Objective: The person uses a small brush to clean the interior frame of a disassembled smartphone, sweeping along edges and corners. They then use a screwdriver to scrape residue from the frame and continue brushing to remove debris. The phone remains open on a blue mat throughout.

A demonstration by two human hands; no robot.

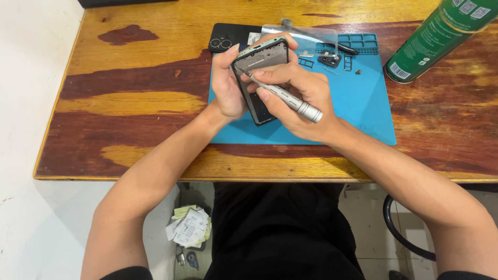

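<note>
Wood fills most of the view: a worn tabletop (129,103) with dark and pale patches, and on it a blue repair mat (363,103) with moulded compartments along its far edge. At the right a green spray can (436,39) lies tilted, a white label panel near its base and small white squares near its top; its print is too small to make out.

Over the mat's left part, the left hand (228,85) is wrapped around the side of an opened smartphone frame (259,80), holding it raised and tilted toward the person. The right hand (303,98) is closed on a silver precision screwdriver (290,98), its tip touching the upper part of the frame.

Judging by the layout, disassembly looks well advanced: a black back cover (228,37) with two camera rings lies apart on the table beyond the mat, a clear plastic sheet (306,33) rests near it, and a small dark removed part (330,59) and a tiny screw (358,72) sit on the mat's far section. The frame is still being worked on with the driver, so some fasteners seem to remain. Whether the screw under the tip is going in or out cannot be told.

Below the table edge, crumpled paper slips (189,225) lie on the floor.
</note>
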